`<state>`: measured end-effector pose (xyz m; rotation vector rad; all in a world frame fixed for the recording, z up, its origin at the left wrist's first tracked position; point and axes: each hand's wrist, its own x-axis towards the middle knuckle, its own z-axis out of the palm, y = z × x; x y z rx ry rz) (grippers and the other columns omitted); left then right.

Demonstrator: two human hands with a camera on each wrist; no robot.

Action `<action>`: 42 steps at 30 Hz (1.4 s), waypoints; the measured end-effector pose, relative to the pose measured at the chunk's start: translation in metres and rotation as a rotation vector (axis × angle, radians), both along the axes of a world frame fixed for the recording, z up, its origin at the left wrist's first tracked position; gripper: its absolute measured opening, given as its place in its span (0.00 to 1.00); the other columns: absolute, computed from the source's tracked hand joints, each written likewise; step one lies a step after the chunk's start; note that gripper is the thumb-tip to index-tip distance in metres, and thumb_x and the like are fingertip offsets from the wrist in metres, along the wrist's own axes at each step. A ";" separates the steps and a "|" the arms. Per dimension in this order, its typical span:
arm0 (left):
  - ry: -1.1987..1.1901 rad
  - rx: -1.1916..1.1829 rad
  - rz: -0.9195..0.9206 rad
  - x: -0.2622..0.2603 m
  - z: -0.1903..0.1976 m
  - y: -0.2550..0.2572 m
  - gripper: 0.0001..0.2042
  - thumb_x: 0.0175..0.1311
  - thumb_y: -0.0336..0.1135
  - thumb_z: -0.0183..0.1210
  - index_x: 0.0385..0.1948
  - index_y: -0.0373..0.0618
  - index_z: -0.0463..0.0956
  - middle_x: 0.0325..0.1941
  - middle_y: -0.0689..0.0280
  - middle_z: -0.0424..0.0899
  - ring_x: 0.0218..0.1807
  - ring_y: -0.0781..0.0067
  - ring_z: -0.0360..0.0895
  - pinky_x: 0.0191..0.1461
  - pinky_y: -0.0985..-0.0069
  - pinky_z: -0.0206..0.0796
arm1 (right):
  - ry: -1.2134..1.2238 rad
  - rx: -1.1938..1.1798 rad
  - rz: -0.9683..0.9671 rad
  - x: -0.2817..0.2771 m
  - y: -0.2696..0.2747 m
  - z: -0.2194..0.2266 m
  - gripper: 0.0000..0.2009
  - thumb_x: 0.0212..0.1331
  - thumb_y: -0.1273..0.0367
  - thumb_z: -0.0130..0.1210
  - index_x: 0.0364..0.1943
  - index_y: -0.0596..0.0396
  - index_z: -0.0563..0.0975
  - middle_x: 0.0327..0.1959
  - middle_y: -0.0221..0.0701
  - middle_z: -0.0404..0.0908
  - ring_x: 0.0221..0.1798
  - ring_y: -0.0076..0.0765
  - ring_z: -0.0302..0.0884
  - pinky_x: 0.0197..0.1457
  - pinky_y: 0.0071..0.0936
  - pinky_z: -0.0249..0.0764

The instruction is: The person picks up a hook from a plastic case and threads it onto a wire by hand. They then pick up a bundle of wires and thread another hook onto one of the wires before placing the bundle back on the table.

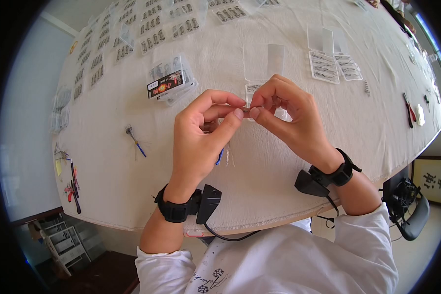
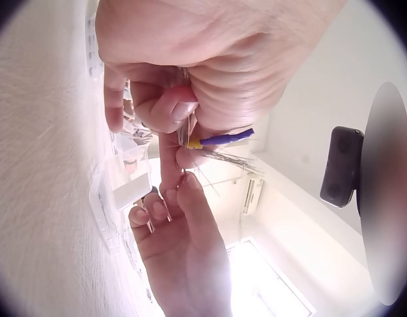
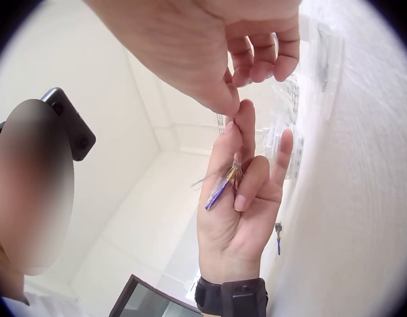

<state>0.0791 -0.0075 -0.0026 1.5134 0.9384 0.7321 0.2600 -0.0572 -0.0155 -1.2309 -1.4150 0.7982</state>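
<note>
Both hands meet in front of the body, above the cloth-covered table. My left hand [image 1: 193,134] pinches a small thin piece [image 1: 246,110] between thumb and forefinger; its far end sits in the thumb and forefinger of my right hand [image 1: 301,120]. What the piece is, I cannot tell. Curled fingers of the left hand also hold a bundle of thin wires [image 2: 226,158] with a blue sleeve [image 2: 228,137] and a yellow band, seen against the palm in the right wrist view. The right hand's other fingers are loosely bent. Behind the hands lies an open clear box [image 1: 263,61], partly hidden.
Left of the hands lies a similar wire bundle [image 1: 134,139] with a blue end. Stacked clear cases [image 1: 169,81] stand behind it. Trays of small metal pieces [image 1: 152,36] fill the far left, and more [image 1: 323,67] the back right. Red-handled pliers [image 1: 409,111] lie far right.
</note>
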 end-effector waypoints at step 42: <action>0.031 -0.098 -0.127 0.000 -0.009 0.005 0.11 0.67 0.26 0.56 0.49 0.38 0.79 0.43 0.66 0.86 0.42 0.86 0.80 0.44 0.87 0.68 | -0.201 -0.044 -0.044 0.004 0.000 0.007 0.06 0.51 0.74 0.64 0.27 0.60 0.78 0.24 0.29 0.73 0.26 0.24 0.64 0.30 0.23 0.65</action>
